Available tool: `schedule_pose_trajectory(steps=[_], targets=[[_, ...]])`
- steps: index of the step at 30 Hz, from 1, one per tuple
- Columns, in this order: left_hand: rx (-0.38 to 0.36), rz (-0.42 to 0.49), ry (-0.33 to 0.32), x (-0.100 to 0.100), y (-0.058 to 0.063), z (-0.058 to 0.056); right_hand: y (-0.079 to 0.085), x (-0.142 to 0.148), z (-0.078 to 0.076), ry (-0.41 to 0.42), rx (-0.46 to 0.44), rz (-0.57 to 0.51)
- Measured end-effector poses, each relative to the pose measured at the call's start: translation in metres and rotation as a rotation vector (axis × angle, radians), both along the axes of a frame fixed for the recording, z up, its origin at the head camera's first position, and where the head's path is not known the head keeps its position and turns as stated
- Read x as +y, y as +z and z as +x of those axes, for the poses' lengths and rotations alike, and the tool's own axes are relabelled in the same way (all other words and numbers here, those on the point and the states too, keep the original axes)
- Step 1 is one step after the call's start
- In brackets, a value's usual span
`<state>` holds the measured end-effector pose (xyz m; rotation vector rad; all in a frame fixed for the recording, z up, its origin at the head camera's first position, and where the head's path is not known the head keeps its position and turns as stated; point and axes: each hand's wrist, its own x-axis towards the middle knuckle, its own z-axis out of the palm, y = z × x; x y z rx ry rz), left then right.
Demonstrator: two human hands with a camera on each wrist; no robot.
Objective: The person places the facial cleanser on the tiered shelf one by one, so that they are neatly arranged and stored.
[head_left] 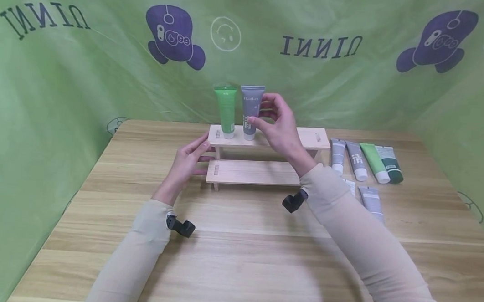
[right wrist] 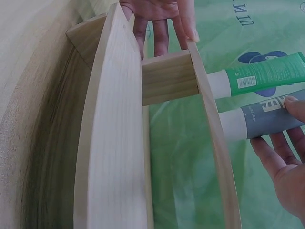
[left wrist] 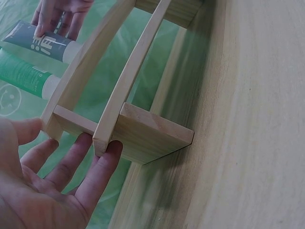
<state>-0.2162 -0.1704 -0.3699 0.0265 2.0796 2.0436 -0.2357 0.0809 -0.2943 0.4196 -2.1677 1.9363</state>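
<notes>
A two-tier wooden shelf (head_left: 249, 172) stands on the table. My left hand (head_left: 187, 159) holds its left end, thumb at the upper board and the other fingers lower down, as the left wrist view (left wrist: 52, 176) shows. Upright on the upper board, cap down, is a green tube (head_left: 227, 109). Right of it, my right hand (head_left: 280, 128) grips a grey-blue tube (head_left: 250, 101) between thumb and fingers. That tube is also upright, its white cap (right wrist: 233, 125) at the upper board.
Right of the shelf lie several tubes: grey ones (head_left: 356, 159), a bright green one (head_left: 374, 162) and one with a dark green lower half (head_left: 392, 168). Nearer lies another grey tube (head_left: 371, 201); my right sleeve partly hides this area. A green printed curtain (head_left: 247, 46) hangs behind the table.
</notes>
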Motion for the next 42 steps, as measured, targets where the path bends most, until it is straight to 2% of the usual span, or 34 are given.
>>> schedule_pose_trajectory(steps=[24,32,42], targets=[[0.020,-0.002,0.001,0.000,-0.002,0.003,-0.002,0.005,0.000,0.024,0.006,0.009],[0.006,0.010,0.012,0.001,-0.003,0.003,-0.003,0.006,0.001,0.030,-0.014,0.011],[0.001,0.019,0.013,0.001,-0.002,0.003,-0.001,0.013,0.006,0.043,-0.055,0.089]])
